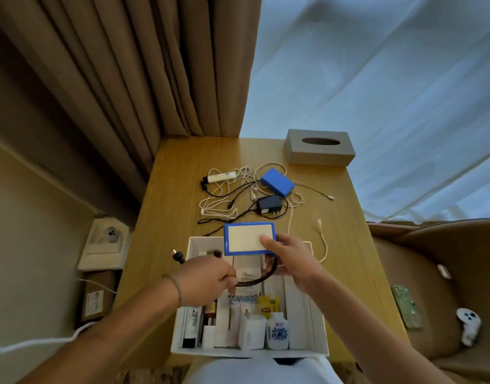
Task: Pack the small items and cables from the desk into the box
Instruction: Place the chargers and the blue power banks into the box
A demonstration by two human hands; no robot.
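Note:
A white box (pixel 182 309) sits at the near edge of the wooden desk (pixel 169 206), filled with tubes, small cartons and a bottle. Above its far end, my right hand (pixel 290 261) holds a flat blue-edged pack with a white face (pixel 246 238). My left hand (pixel 205 281) grips a dark cable (pixel 263 277) that loops over the box, its plug (pixel 178 256) sticking out to the left. Farther back lie tangled white and black cables (pixel 227 189), a blue block (pixel 277 182), a black plug adapter (pixel 268 205) and a white tube (pixel 220 177).
A grey tissue box (pixel 320 146) stands at the desk's far right corner. A loose white cable (pixel 324 239) lies right of the box. Curtains hang behind. A brown chair at the right holds a phone (pixel 405 306) and a white controller (pixel 469 325).

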